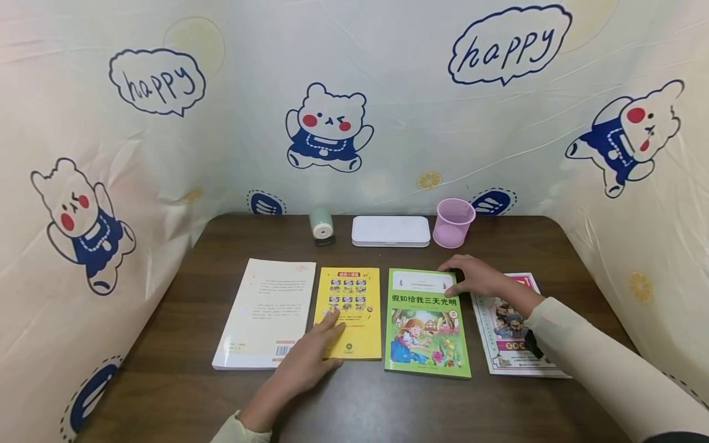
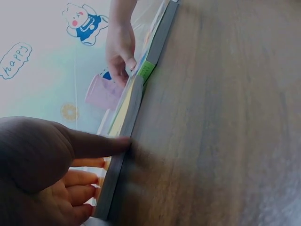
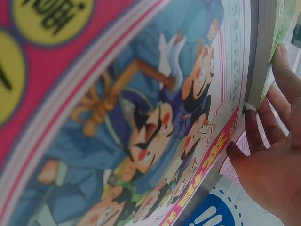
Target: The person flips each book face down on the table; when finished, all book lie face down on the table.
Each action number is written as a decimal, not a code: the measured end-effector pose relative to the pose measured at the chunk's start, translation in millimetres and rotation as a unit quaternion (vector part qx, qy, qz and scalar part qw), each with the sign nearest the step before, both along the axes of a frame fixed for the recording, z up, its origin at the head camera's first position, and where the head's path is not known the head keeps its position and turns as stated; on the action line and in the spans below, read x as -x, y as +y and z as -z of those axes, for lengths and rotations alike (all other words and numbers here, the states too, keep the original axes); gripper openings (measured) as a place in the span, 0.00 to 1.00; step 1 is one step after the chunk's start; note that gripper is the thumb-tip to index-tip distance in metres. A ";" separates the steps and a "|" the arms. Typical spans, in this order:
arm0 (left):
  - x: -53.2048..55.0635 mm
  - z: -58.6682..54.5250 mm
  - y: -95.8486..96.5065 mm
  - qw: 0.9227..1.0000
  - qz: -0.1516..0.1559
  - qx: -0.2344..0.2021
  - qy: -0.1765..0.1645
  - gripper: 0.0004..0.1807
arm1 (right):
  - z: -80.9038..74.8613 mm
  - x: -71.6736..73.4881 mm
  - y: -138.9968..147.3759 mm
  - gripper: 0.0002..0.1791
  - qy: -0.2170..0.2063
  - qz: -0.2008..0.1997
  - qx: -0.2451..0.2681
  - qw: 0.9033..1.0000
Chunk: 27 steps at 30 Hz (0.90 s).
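Four books lie in a row on the brown table. My left hand (image 1: 311,354) rests on the lower left of the yellow book (image 1: 354,335), fingers extended over its cover. In the left wrist view the thumb (image 2: 106,146) touches that book's edge. My right hand (image 1: 477,277) is at the far right corner of the green book (image 1: 426,363), which has a girl and flowers on its cover. The right wrist view has the thumb (image 3: 284,70) on the green cover and the other fingers round its edge. Under the right forearm lies a pink-and-white comic-style book (image 1: 501,326), partly hidden.
Left of the yellow book lies a white book (image 1: 266,307), back cover up. Along the table's far edge stand a pale green pencil sharpener-like object (image 1: 321,223), a white case (image 1: 390,230) and a pink mesh cup (image 1: 453,224). A printed cloth (image 1: 388,141) encloses the table (image 1: 354,412).
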<state>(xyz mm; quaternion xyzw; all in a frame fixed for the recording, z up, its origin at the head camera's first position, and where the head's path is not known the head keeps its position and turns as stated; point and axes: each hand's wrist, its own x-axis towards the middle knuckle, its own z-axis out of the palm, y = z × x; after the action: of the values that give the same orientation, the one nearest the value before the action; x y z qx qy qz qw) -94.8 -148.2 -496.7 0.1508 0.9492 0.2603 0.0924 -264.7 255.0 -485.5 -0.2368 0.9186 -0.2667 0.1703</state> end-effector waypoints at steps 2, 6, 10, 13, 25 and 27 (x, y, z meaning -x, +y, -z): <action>-0.1 -0.3 0.4 1.000 -0.001 0.003 0.002 0.40 | -0.3 1.0 0.0 0.34 -0.001 -0.003 0.002 1.000; -0.2 -2.3 2.0 1.000 0.000 0.008 0.005 0.40 | -1.2 3.7 1.5 0.32 -0.001 -0.010 0.006 1.000; -0.6 -6.4 4.4 1.000 -0.002 0.016 0.010 0.40 | -1.4 5.5 2.6 0.31 -0.005 -0.012 0.016 1.000; -1.4 -9.6 7.4 1.000 -0.007 0.025 0.015 0.39 | -0.9 5.7 2.6 0.30 -0.011 -0.009 0.022 1.000; -4.4 -9.2 29.3 0.996 0.004 0.059 0.063 0.44 | 2.5 6.0 5.0 0.31 -0.021 0.002 0.027 0.999; -3.9 -7.9 34.3 0.996 0.014 0.057 0.069 0.45 | 3.1 6.4 5.6 0.31 -0.022 0.001 0.028 0.999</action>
<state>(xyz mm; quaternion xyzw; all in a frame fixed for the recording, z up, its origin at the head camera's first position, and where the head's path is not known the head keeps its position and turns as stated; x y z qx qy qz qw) -90.8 -113.9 -488.7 0.1762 0.9644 0.1936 0.0388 -271.1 260.5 -488.5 -0.2352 0.9070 -0.2975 0.1832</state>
